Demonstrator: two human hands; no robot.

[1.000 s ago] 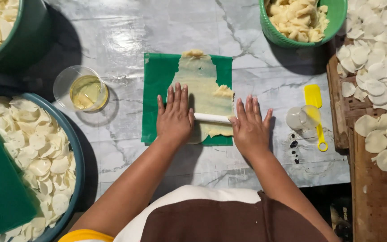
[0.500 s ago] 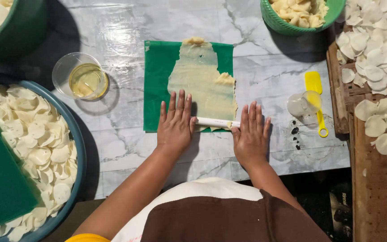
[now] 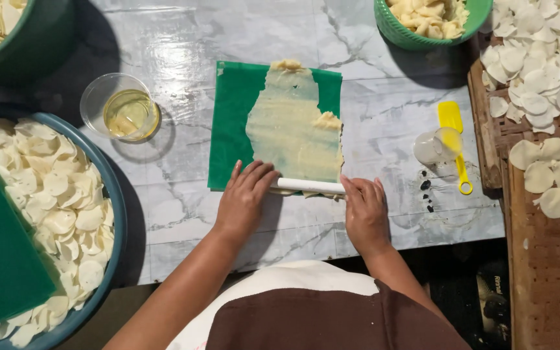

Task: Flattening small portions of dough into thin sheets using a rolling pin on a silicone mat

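Two hands: the left hand (image 3: pixel 244 198) and right hand (image 3: pixel 365 214) are being laid flat, fingers spread, on a white roller (image 3: pixel 310 186).
Roller: it is being pressed at the near edge of the dough sheet (image 3: pixel 291 133).
Dough: it is being borne by a green mat (image 3: pixel 234 123) on the marble table (image 3: pixel 183 39).
Beside: what seems to be oil is being held in a clear cup (image 3: pixel 121 107).

Both palms cover the white roller's (image 3: pixel 309 186) ends; the blue basin (image 3: pixel 115 214) runs off-frame.

Dough (image 3: pixel 291 133) on mat (image 3: pixel 231 129), roller (image 3: pixel 309 186) nearest
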